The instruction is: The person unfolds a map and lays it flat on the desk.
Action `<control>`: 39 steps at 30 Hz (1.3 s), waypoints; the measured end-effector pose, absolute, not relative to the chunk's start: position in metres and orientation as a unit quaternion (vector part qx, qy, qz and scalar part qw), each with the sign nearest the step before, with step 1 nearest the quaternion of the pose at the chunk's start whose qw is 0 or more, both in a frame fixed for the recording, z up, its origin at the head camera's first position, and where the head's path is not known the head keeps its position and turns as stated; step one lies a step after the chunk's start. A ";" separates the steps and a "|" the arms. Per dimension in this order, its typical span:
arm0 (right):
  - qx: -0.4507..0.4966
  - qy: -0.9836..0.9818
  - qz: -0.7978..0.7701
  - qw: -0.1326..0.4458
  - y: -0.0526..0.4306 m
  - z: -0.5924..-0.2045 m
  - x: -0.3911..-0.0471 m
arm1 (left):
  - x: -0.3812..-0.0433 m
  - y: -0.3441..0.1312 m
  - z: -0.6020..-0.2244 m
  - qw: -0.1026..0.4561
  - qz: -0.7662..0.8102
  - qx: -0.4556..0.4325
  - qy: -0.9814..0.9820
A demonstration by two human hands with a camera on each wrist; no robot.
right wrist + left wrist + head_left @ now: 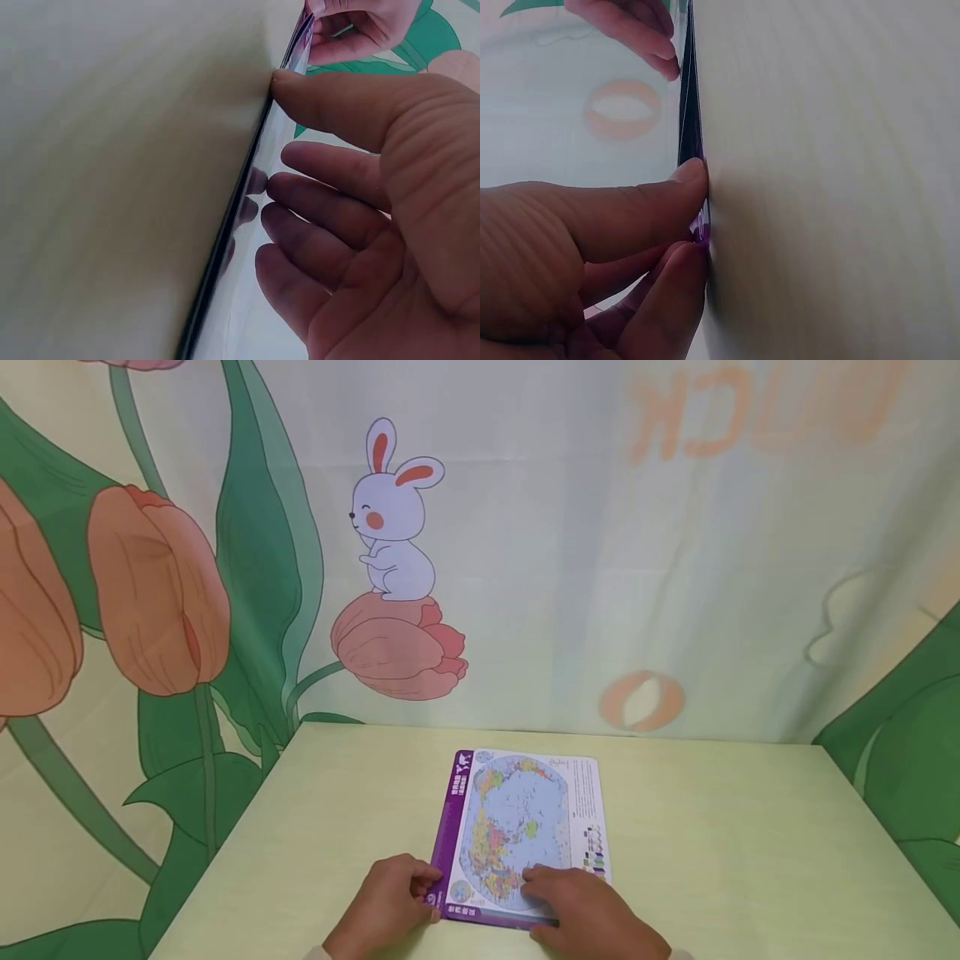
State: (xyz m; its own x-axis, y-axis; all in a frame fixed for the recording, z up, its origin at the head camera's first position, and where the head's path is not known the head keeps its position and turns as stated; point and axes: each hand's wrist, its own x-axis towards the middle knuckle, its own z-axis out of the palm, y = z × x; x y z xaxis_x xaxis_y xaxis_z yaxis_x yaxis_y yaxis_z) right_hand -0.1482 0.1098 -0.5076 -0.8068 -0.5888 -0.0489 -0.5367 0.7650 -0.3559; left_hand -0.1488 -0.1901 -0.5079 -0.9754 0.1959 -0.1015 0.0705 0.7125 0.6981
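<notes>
- World map (521, 814) lies on the pale table (720, 835).
- Left hand (390, 897) pinches its purple near-left corner.
- Right hand (588, 906) has fingers slightly spread over it, thumb touching its near edge.

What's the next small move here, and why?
Probably lift the world map slightly by its purple corner with the left hand, the right hand steadying it: the left hand pinches that corner, and its wrist view shows a dark wedge along the edge.

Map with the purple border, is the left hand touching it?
Touching: the left wrist view shows the left hand with its thumb tip right against the edge of the map, leaving no gap.
</notes>
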 end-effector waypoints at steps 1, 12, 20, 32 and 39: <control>-0.307 0.935 -0.165 0.072 0.108 -0.507 -0.148 | -0.149 -0.190 -0.508 0.085 0.369 0.073 0.923; -0.359 0.920 -0.154 0.022 0.086 -0.507 -0.153 | -0.153 -0.189 -0.507 0.092 0.354 0.072 0.928; -0.362 0.919 -0.157 0.025 0.072 -0.507 -0.155 | -0.154 -0.188 -0.506 0.093 0.350 0.070 0.929; -0.357 0.922 -0.145 0.029 0.055 -0.503 -0.154 | -0.153 -0.186 -0.501 0.097 0.349 0.072 0.929; -0.347 0.926 -0.141 0.047 0.049 -0.504 -0.156 | -0.154 -0.187 -0.502 0.099 0.351 0.075 0.928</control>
